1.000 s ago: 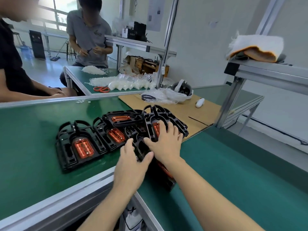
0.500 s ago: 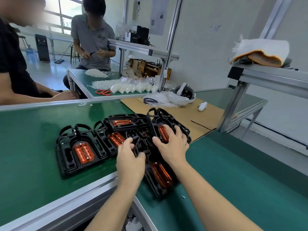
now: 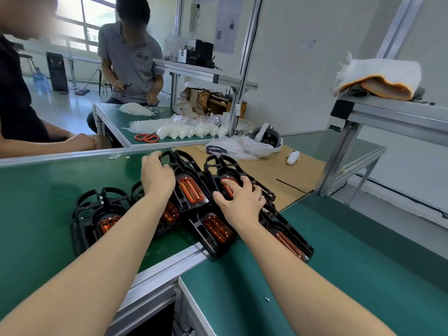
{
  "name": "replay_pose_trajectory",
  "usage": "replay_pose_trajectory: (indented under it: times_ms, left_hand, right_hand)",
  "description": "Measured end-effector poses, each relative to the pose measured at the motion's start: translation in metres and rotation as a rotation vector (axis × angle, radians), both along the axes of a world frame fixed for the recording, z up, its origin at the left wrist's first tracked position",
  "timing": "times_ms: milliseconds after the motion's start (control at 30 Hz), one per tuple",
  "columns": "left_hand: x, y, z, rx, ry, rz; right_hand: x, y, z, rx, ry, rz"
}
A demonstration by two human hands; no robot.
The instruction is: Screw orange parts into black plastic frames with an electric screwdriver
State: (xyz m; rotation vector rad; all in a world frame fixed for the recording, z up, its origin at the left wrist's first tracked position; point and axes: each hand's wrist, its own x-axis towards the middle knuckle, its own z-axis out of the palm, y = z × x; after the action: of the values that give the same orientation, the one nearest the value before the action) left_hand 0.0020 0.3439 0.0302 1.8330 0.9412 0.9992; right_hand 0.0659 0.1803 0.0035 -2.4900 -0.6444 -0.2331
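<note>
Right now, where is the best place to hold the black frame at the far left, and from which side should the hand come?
Probably by the open loop at the far end of the leftmost black frame, coming down from above. That loop stands clear of the neighbouring frames, and fingers can hook through it. The orange part sits in the middle, so it is better left untouched. The left forearm crosses its near right side.

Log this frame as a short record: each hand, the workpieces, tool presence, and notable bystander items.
left hand: fingers curled over the far loop of a black frame
right hand: fingers spread, resting on another black frame
workpieces: several black frames with orange parts fitted, overlapping on the green mat
electric screwdriver: not visible
other items: orange scissors, white headset
</note>
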Motion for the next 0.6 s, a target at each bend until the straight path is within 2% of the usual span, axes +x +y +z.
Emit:
replay_pose_trajectory:
  times_ms: [200,367,600]
  left_hand:
    - [0.029,0.002,-0.005,0.003,0.123,0.01]
    - [0.041,0.005,-0.001,0.008,0.423,-0.079]
    - [0.041,-0.007,-0.002,0.239,0.606,-0.125]
  right_hand:
    - [0.02,0.005,0.001,-0.099,-0.008,-0.036]
    - [0.032,0.0,0.0,-0.165,0.02,0.027]
    - [0.034,-0.01,-0.003,-0.118,0.052,0.102]
